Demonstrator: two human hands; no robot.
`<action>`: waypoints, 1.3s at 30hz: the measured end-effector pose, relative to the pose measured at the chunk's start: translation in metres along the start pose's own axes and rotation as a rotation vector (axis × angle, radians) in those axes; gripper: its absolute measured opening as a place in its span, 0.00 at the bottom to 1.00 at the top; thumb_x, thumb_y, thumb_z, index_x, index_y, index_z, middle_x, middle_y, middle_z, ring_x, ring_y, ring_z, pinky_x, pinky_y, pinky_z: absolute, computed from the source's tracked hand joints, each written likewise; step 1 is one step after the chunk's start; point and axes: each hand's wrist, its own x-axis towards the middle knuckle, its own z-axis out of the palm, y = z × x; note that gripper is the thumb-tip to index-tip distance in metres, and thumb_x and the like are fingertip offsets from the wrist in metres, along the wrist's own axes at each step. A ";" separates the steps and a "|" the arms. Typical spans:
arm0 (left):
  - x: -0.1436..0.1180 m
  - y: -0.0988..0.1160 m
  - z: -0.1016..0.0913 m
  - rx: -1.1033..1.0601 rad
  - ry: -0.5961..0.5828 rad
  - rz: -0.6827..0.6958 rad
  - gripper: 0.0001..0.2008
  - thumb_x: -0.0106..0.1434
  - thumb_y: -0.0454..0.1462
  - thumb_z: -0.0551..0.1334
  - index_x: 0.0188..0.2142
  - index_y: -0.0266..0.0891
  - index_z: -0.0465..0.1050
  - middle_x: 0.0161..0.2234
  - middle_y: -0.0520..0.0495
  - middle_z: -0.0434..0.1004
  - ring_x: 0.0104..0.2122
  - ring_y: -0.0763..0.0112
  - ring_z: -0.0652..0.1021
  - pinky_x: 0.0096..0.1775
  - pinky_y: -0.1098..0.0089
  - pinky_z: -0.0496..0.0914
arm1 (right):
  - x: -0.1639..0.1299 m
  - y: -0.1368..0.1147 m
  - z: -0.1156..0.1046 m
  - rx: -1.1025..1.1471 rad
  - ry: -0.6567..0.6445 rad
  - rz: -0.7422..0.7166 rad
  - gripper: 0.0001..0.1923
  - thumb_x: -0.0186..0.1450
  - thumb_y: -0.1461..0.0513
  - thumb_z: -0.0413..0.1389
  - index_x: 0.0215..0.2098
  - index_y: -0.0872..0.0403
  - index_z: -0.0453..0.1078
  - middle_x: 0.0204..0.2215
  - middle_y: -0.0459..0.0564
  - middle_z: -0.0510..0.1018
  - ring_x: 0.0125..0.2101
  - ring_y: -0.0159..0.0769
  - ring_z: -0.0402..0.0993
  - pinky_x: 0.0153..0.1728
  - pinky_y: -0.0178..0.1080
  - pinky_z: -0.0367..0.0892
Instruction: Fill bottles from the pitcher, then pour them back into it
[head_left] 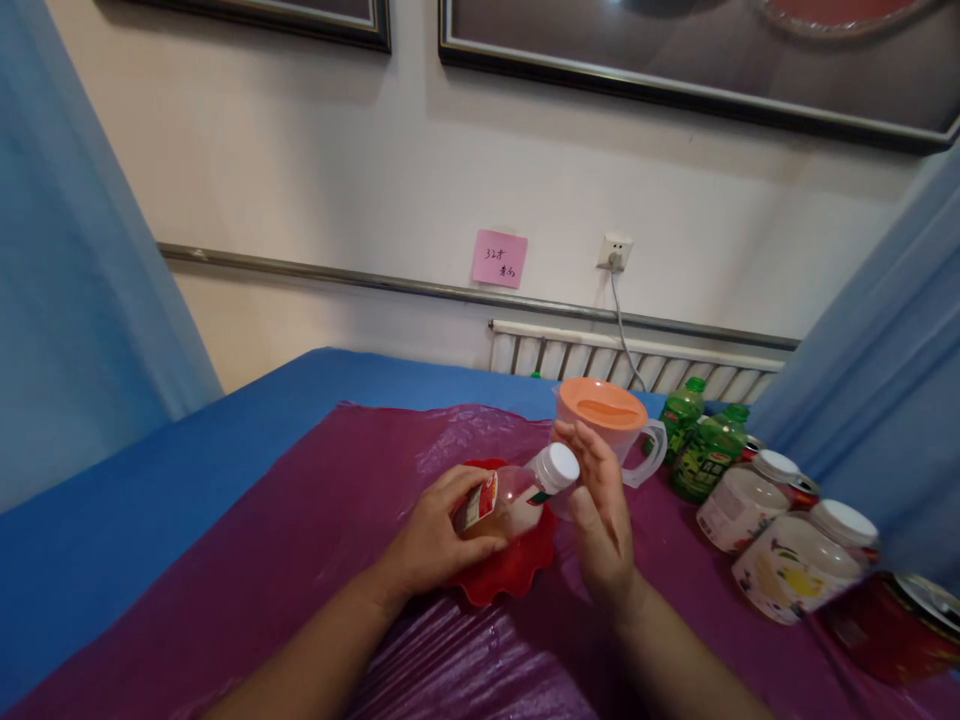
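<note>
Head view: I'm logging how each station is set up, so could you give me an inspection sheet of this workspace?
Surface: shiny purple sheet over a blue cover; the sheet is creased.
Main things: clear labelled bottle, white cap on, tilted above a red scalloped dish.
Clutter: orange-lidded pitcher, two green bottles, white-capped jars and a large red can, all toward the right.
Hands: left hand grips the bottle; right hand is open beside the cap.
Cables: grey cord hangs from a wall outlet; lower end hidden.
Surroundings: radiator, pink note, blue curtains both sides.
</note>
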 end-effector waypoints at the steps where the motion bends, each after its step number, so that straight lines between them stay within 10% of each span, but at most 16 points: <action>1: 0.000 -0.001 0.000 0.004 0.007 0.006 0.28 0.52 0.43 0.74 0.51 0.46 0.72 0.50 0.46 0.76 0.49 0.58 0.76 0.53 0.55 0.70 | -0.001 -0.001 0.001 0.007 -0.003 0.006 0.24 0.73 0.53 0.52 0.65 0.47 0.59 0.61 0.56 0.68 0.62 0.44 0.64 0.62 0.52 0.58; 8: -0.001 -0.003 0.000 0.019 0.001 0.008 0.27 0.52 0.41 0.74 0.52 0.46 0.72 0.50 0.46 0.75 0.49 0.59 0.76 0.53 0.56 0.70 | -0.003 0.005 0.001 -0.072 0.109 -0.017 0.27 0.64 0.56 0.64 0.60 0.44 0.64 0.53 0.50 0.72 0.53 0.40 0.72 0.55 0.44 0.67; 13: -0.001 -0.003 -0.001 0.015 0.026 0.005 0.28 0.51 0.42 0.74 0.51 0.45 0.72 0.50 0.45 0.76 0.50 0.57 0.76 0.53 0.55 0.70 | -0.004 0.002 0.004 -0.049 0.032 -0.042 0.23 0.73 0.58 0.51 0.66 0.47 0.59 0.61 0.56 0.69 0.62 0.45 0.65 0.62 0.54 0.59; 20: 0.000 -0.001 0.000 0.027 0.006 0.015 0.25 0.53 0.42 0.73 0.51 0.46 0.73 0.49 0.46 0.77 0.48 0.58 0.77 0.52 0.56 0.71 | -0.006 0.012 0.003 -0.164 0.183 -0.056 0.22 0.65 0.60 0.63 0.56 0.48 0.66 0.49 0.51 0.73 0.48 0.39 0.73 0.52 0.46 0.69; 34: 0.000 -0.001 0.000 0.043 0.018 0.004 0.27 0.51 0.40 0.73 0.51 0.46 0.73 0.50 0.46 0.77 0.49 0.58 0.77 0.53 0.55 0.71 | -0.005 0.010 0.005 -0.042 0.151 -0.078 0.13 0.72 0.63 0.54 0.54 0.47 0.67 0.54 0.52 0.74 0.55 0.40 0.71 0.56 0.48 0.66; 39: 0.003 -0.002 -0.003 0.057 0.059 0.021 0.26 0.52 0.45 0.72 0.51 0.46 0.73 0.49 0.46 0.78 0.48 0.56 0.78 0.51 0.56 0.73 | -0.002 0.002 0.018 -0.054 0.118 0.067 0.32 0.64 0.60 0.63 0.63 0.47 0.57 0.56 0.55 0.73 0.54 0.42 0.72 0.56 0.50 0.67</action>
